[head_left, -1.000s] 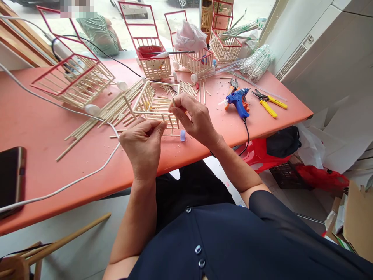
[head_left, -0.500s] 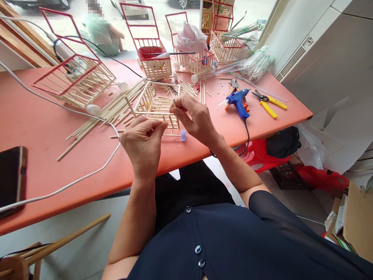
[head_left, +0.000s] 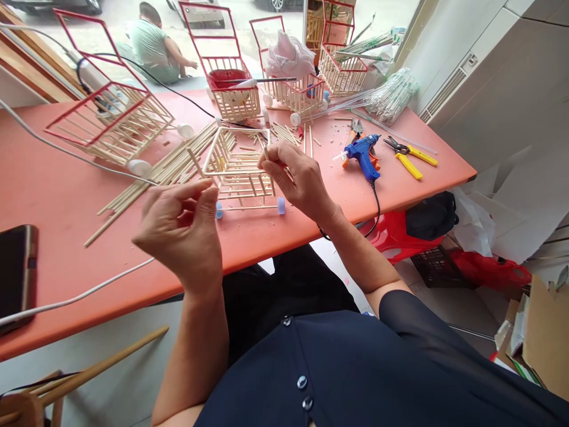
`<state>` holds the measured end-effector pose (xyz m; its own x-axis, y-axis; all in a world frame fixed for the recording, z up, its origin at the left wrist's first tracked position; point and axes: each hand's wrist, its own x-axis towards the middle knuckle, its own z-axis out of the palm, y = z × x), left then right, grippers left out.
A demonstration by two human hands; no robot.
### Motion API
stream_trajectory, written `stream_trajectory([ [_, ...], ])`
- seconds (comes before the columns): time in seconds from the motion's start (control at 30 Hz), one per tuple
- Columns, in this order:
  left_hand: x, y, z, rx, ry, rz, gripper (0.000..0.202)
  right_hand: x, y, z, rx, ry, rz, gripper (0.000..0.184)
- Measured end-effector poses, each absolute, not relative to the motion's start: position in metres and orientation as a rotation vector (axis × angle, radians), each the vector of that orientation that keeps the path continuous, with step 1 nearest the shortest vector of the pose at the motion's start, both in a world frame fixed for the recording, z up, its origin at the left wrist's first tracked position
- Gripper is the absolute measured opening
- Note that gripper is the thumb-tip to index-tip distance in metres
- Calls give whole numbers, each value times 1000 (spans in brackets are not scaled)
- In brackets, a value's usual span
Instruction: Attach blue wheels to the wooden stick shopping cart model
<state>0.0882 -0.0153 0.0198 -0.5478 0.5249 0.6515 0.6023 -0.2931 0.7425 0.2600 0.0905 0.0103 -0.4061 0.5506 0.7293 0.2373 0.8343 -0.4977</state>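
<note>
The cart (head_left: 237, 173) stands beyond and right of our half-curled left hand (head_left: 182, 234), its hold unclear, while our right hand (head_left: 299, 178) pinches a stick (head_left: 267, 153) at the cart's corner.

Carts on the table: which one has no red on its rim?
The cart at the right hand. Its rim is plain and pale; the other carts all have red rims.
</note>
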Motion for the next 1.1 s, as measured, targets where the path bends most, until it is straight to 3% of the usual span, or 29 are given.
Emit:
stream_trajectory([
  [0.3,66,-8,13,-1591,-1864,-2092,39,264,96,15,-569,-2005,427,28],
  [0.87,68,13,27,-1819,-1802,-2212,47,271,107,16,-581,-1987,514,28],
  [1.0,72,9,30,-1727,-1804,-2092,62,272,107,17,-559,-1967,563,32],
  [1.1,72,-1,32,-1601,-1623,-1932,52,271,106,16,-569,-1967,574,34],
])
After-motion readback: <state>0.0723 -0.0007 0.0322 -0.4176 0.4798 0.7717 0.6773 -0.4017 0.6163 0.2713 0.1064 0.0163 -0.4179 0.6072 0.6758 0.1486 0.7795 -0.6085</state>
